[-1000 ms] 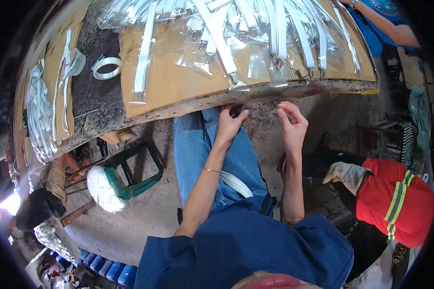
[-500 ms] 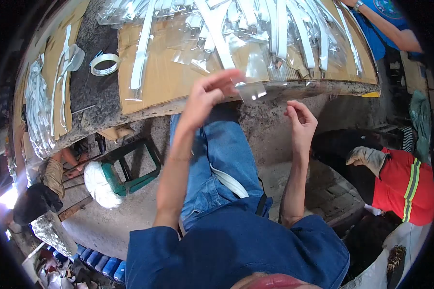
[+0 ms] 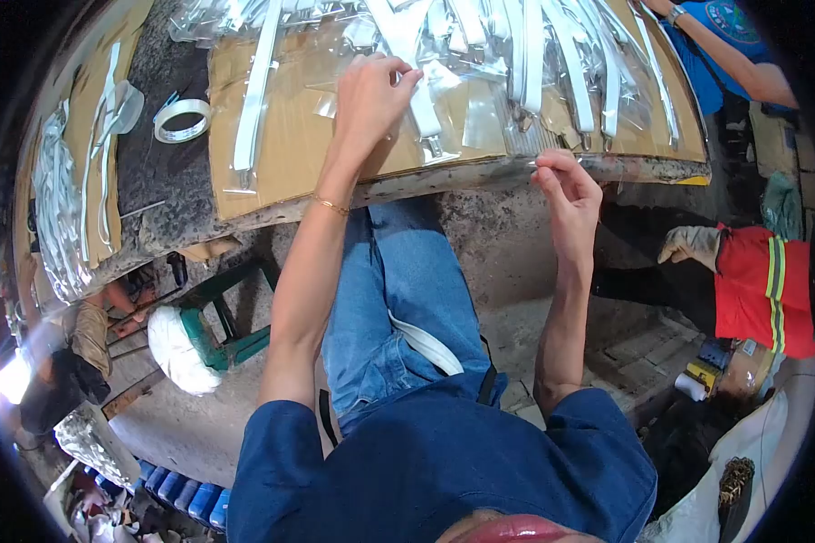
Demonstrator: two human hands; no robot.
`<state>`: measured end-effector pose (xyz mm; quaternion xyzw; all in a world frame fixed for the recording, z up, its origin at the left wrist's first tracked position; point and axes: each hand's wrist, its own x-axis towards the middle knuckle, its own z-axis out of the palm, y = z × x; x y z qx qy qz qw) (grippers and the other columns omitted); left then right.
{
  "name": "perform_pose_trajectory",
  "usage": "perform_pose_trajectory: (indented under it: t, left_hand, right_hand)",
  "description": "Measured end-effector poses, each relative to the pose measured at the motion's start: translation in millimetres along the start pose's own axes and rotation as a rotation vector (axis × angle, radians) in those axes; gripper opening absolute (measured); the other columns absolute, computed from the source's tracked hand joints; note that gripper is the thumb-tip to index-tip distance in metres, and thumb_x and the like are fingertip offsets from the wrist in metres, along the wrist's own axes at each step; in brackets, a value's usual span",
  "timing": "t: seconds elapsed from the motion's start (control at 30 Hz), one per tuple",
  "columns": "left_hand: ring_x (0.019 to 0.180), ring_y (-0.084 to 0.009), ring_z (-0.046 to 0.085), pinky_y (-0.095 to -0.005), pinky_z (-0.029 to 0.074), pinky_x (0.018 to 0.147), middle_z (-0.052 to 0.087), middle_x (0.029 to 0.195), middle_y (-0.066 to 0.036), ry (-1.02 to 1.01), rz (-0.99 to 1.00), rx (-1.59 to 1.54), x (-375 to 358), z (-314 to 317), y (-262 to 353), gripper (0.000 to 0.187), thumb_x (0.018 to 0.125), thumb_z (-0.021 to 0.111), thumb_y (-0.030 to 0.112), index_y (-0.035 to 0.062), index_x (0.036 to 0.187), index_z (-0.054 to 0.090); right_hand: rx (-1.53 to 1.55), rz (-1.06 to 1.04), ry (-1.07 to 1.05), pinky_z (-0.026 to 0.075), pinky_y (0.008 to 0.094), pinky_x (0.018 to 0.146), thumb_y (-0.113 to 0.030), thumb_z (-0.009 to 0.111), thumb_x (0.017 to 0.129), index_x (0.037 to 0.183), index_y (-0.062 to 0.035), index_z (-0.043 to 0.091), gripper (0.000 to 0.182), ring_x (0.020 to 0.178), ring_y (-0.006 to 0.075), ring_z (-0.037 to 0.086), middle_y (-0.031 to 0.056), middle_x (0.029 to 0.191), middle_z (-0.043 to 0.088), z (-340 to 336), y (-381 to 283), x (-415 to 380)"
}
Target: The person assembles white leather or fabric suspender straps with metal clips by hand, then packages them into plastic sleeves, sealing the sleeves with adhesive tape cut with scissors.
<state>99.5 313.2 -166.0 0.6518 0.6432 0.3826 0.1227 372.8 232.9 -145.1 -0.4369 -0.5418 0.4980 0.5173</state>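
My left hand (image 3: pixel 371 101) is over the cardboard (image 3: pixel 317 127), its thumb and forefinger pinched together at the clear plastic sleeve (image 3: pixel 440 76) around a white strap. That strap (image 3: pixel 424 116) slants down to a metal clip close to the table's front edge. Off to the right, my right hand (image 3: pixel 570 201) is closed in a pinch just in front of the edge, with a tiny bright spot at its fingertips; what it holds is too small to make out. More white straps (image 3: pixel 532 63) in clear sleeves lie heaped beyond both hands, and one packed strap (image 3: pixel 255 100) lies apart on the left.
A roll of tape (image 3: pixel 182 121) lies left of the cardboard, with a bundle of wrapped straps (image 3: pixel 56 199) farther left. Across the table at right is another person's arm (image 3: pixel 729 54). Below stand a green stool frame (image 3: pixel 217 330) and a person in red (image 3: pixel 761 290).
My left hand has moved forward over the cardboard and closed from spread fingers to a pinch. The clear plastic flap near it has shifted up from the table edge. My right hand stays pinched.
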Motion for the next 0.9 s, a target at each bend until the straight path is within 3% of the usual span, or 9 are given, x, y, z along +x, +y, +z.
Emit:
perform_pose_trajectory:
  t: [0.03,0.27,0.33,0.43,0.53,0.6,0.7,0.83,0.9]
  left_hand:
    - [0.079,-0.0289,0.057,-0.0387,0.046,0.073,0.065,0.078,-0.01,0.033,0.091,0.033,0,4,-4,0.023,0.082,0.069,0.028,0.0057,0.085,0.075]
    - [0.079,-0.0259,0.055,-0.0367,0.045,0.072,0.06,0.078,-0.009,0.105,0.079,-0.004,-4,15,-13,0.024,0.083,0.07,0.027,0.0033,0.085,0.071]
    - [0.079,-0.0259,0.056,-0.0368,0.046,0.072,0.06,0.079,-0.009,0.11,0.064,-0.04,-5,15,-13,0.022,0.082,0.072,0.021,0.0034,0.095,0.068]
    - [0.079,-0.026,0.056,-0.0373,0.046,0.072,0.058,0.079,-0.01,0.167,-0.053,-0.09,-7,15,-4,0.029,0.081,0.073,0.015,0.006,0.107,0.065]
    - [0.084,-0.0264,0.055,-0.0383,0.047,0.076,0.057,0.086,-0.011,0.135,0.002,-0.053,-7,11,-1,0.037,0.08,0.073,0.014,0.0077,0.115,0.063]
    - [0.087,-0.0266,0.055,-0.0384,0.046,0.078,0.056,0.09,-0.011,0.176,0.044,-0.034,-9,13,-4,0.035,0.08,0.074,0.015,0.0076,0.113,0.064]
    - [0.093,-0.0269,0.053,-0.0386,0.046,0.082,0.054,0.096,-0.011,0.216,0.088,-0.004,-11,15,-8,0.029,0.079,0.075,0.017,0.0071,0.106,0.068]
    - [0.094,-0.027,0.053,-0.0386,0.045,0.084,0.054,0.096,-0.011,0.217,0.064,-0.02,-11,16,-8,0.019,0.078,0.076,0.018,0.0065,0.093,0.072]
    - [0.096,-0.027,0.053,-0.0383,0.045,0.086,0.054,0.1,-0.013,0.179,0.046,0.016,-11,16,-8,0.023,0.079,0.076,0.019,0.0056,0.097,0.071]
  right_hand:
    - [-0.007,-0.047,-0.022,0.045,0.0207,0.077,-0.001,0.064,0.09,0.099,0.0018,0.067,0.009,0.086,0.007,0.057,0.0005,0.095,0.063,3,-1,6]
    - [-0.063,0.061,-0.192,0.05,0.0239,0.077,-0.001,0.063,0.091,0.102,0.0044,0.067,0.013,0.086,0.011,0.063,0.005,0.093,0.067,11,-11,55]
    - [-0.157,-0.06,-0.248,0.05,0.023,0.073,-0.002,0.063,0.091,0.103,0.0027,0.069,0.014,0.081,0.0105,0.063,0.0041,0.089,0.067,15,-11,72]
    - [-0.261,-0.078,-0.3,0.049,0.0214,0.07,-0.003,0.063,0.091,0.103,0.0011,0.07,0.014,0.08,0.0093,0.063,0.0025,0.087,0.068,20,-16,94]
    - [-0.345,-0.154,-0.372,0.049,0.022,0.069,-0.007,0.064,0.092,0.104,-0.0024,0.071,0.015,0.078,0.0076,0.062,0.002,0.086,0.068,30,-8,124]
    - [-0.431,-0.197,-0.427,0.05,0.024,0.071,-0.013,0.065,0.092,0.106,-0.005,0.072,0.017,0.079,0.0079,0.062,0.0032,0.089,0.07,38,-2,144]
    - [-0.472,-0.264,-0.476,0.049,0.0231,0.073,-0.008,0.064,0.092,0.109,-0.0006,0.07,0.019,0.081,0.0083,0.061,0.0027,0.092,0.07,57,5,170]
    - [-0.588,-0.366,-0.591,0.051,0.025,0.076,-0.013,0.065,0.092,0.11,-0.0042,0.07,0.021,0.081,0.0108,0.063,0.0051,0.094,0.071,80,11,203]
    - [-0.673,-0.349,-0.623,0.051,0.0264,0.077,-0.016,0.065,0.092,0.111,-0.005,0.07,0.022,0.082,0.0136,0.064,0.0069,0.096,0.071,86,11,214]
